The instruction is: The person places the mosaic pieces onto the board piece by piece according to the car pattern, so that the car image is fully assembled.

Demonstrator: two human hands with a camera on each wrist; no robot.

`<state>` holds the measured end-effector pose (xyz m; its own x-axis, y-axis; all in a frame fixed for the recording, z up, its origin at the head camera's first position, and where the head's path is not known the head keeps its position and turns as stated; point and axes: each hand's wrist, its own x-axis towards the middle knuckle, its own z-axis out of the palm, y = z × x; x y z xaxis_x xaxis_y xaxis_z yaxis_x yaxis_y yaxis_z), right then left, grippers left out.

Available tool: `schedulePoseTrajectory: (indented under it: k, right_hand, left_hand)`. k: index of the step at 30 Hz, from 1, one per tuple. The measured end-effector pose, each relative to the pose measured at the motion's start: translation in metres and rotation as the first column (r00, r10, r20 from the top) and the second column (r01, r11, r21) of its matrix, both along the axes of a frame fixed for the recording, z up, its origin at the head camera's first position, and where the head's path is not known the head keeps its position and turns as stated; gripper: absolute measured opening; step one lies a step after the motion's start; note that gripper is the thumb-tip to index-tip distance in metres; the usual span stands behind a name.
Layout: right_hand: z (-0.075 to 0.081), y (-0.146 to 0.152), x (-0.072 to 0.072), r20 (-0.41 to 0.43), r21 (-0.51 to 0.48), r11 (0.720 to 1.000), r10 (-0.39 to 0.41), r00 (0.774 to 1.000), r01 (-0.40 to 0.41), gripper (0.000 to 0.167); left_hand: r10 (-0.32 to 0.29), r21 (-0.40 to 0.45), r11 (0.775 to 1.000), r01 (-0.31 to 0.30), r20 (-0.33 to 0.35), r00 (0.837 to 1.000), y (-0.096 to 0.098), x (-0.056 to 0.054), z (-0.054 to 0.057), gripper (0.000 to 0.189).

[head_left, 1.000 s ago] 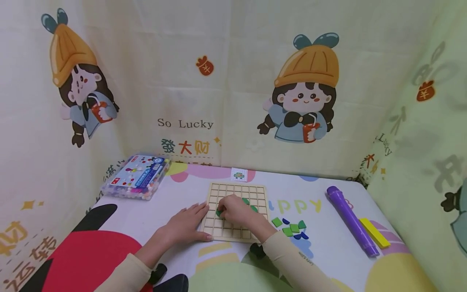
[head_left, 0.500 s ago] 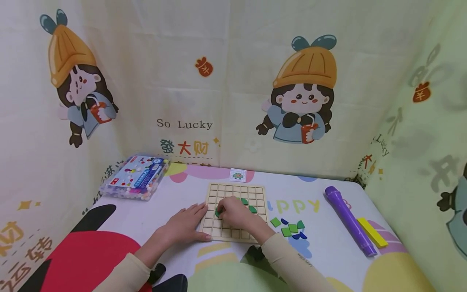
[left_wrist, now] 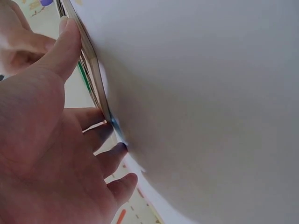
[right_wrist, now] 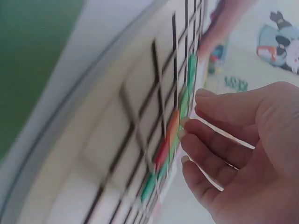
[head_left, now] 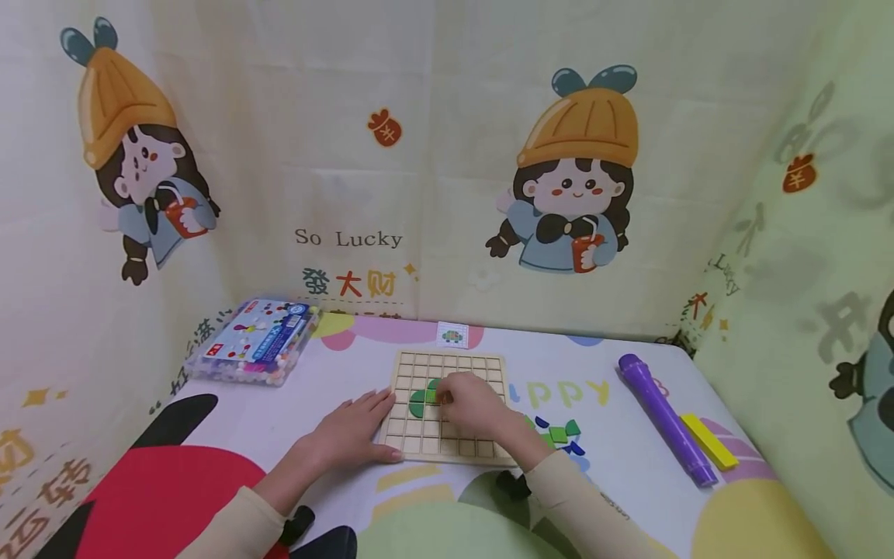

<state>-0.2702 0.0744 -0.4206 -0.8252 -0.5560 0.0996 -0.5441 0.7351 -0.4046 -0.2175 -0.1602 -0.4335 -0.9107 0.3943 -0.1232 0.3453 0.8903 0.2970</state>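
A wooden grid board (head_left: 447, 442) lies on the table in front of me. My left hand (head_left: 352, 429) rests flat on the table, its thumb (left_wrist: 65, 44) along the board's left edge (left_wrist: 91, 60). My right hand (head_left: 475, 404) lies over the middle of the board (right_wrist: 135, 140). Its loosely bent fingertips (right_wrist: 187, 133) touch green tiles (head_left: 421, 399) set in the grid, seen edge-on as green tiles (right_wrist: 184, 100) in the right wrist view. Several loose green and blue tiles (head_left: 561, 435) lie just right of the board, partly hidden by my right wrist.
A clear plastic box of small pieces (head_left: 251, 341) sits at the back left. A small picture card (head_left: 452, 335) lies behind the board. A purple pen-shaped tube (head_left: 663, 419) and a yellow bar (head_left: 708, 441) lie at the right. Printed cloth walls close in the table.
My right hand has shifted to the right across the board, uncovering a rounded patch of green tiles in the grid. The left hand has stayed against the board's edge.
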Motion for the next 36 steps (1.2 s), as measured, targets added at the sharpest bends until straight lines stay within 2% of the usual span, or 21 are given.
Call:
schedulePoseTrajectory:
  k: [6, 11, 17, 20, 25, 36]
  right_hand:
    - [0.005, 0.048, 0.003, 0.031, -0.002, 0.999, -0.038, 0.999, 0.038, 0.022]
    - [0.001, 0.088, 0.007, 0.006, 0.047, 0.996, -0.078, 0.997, 0.078, 0.023]
    - [-0.005, 0.124, 0.015, -0.017, 0.104, 0.99, -0.088, 0.996, 0.09, 0.026]
    - [-0.007, 0.133, 0.018, -0.012, 0.122, 0.988, -0.098, 0.995, 0.098, 0.025]
    - [-0.009, 0.136, 0.019, -0.018, 0.097, 0.991, -0.095, 0.995, 0.096, 0.019]
    - [-0.015, 0.131, 0.012, -0.038, -0.029, 0.999, -0.021, 0.999, 0.02, 0.02]
  left_hand:
    - [0.005, -0.003, 1.0, -0.005, 0.003, 1.0, 0.0, 0.0, -0.002, 0.099]
    - [-0.001, -0.001, 1.0, 0.001, -0.006, 1.0, -0.003, -0.001, -0.005, 0.1]
    - [-0.002, 0.006, 1.0, 0.002, -0.013, 1.0, -0.003, -0.001, -0.005, 0.1]
    - [-0.005, 0.014, 1.0, 0.005, -0.013, 1.0, -0.002, -0.001, -0.004, 0.1]
    - [-0.003, 0.016, 1.0, 0.003, -0.007, 1.0, -0.002, -0.002, -0.003, 0.099]
    - [0.002, 0.015, 1.0, -0.002, -0.003, 1.0, -0.002, -0.002, -0.006, 0.1]
